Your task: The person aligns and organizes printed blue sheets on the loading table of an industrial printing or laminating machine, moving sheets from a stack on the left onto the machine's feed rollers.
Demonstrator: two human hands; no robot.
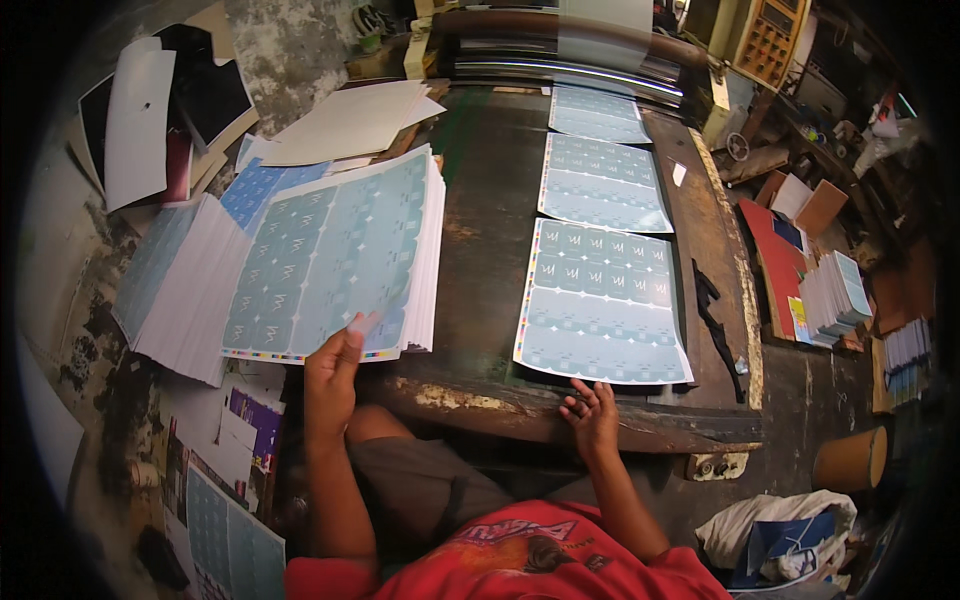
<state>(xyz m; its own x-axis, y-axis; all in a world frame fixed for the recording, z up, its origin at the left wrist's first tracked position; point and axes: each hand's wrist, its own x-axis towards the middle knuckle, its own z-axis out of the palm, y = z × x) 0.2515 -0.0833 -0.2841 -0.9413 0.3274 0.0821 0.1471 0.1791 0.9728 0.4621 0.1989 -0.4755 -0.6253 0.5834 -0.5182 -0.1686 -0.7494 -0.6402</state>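
My left hand (335, 375) pinches the near edge of the top printed sheet on a thick stack of blue-green patterned sheets (335, 255) at the left of the worn dark table (480, 200). My right hand (592, 412) rests on the table's near edge, fingers curled, touching the near edge of a single printed sheet (603, 305) lying flat. Two more like sheets (603, 182) lie in a row beyond it, leading to a roller machine (560, 50) at the far end.
A second fanned stack of sheets (180, 285) lies left of the first, with blank boards (345, 122) behind. Small card stacks (832, 295) and red boards sit at right. A brown tub (850, 458) and a bag stand on the floor at lower right.
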